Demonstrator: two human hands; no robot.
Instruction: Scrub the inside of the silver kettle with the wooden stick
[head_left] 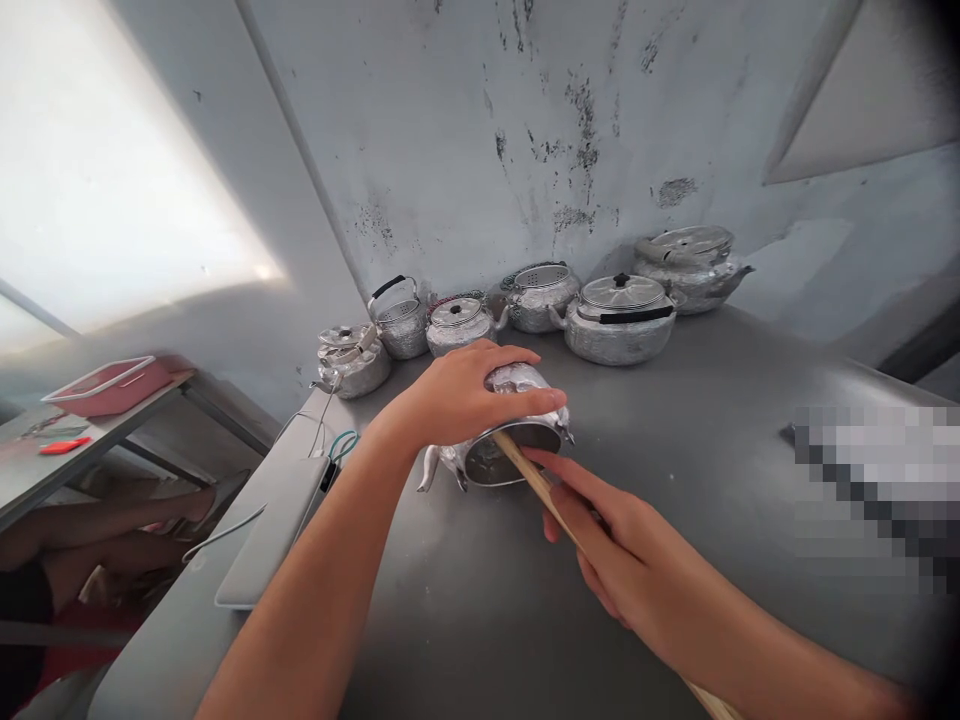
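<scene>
On the grey metal table [675, 480], just in front of a row of similar kettles [619, 318] lined along the stained wall [525, 130], a small aluminium kettle [510, 440] is laid on its side with its open mouth turned toward the camera and its spout pointing down to the left. It is judged to be light and thin-walled, stiff but easily dented, and its bright hammered skin is likely to be slippery on the smooth tabletop, so that it would roll or skid unless pinned from above; the rounded body is the natural place for a broad grasp, the rim being thin and perhaps sharp. The left hand [457, 395] is spread over the upper side of the body, its fingers [525, 400] curved and lying close together along the metal above the rim, pressed onto the kettle rather than closed around it. A wooden stick [525, 472] is held in the right hand [622, 560], the fingers closed around the shaft with the forefinger laid along it toward the tip, which is set inside the kettle's mouth against the inner wall. The stick's far end is seen passing out under the wrist. A laptop [277, 520] with cables is seen at the table's left edge.
</scene>
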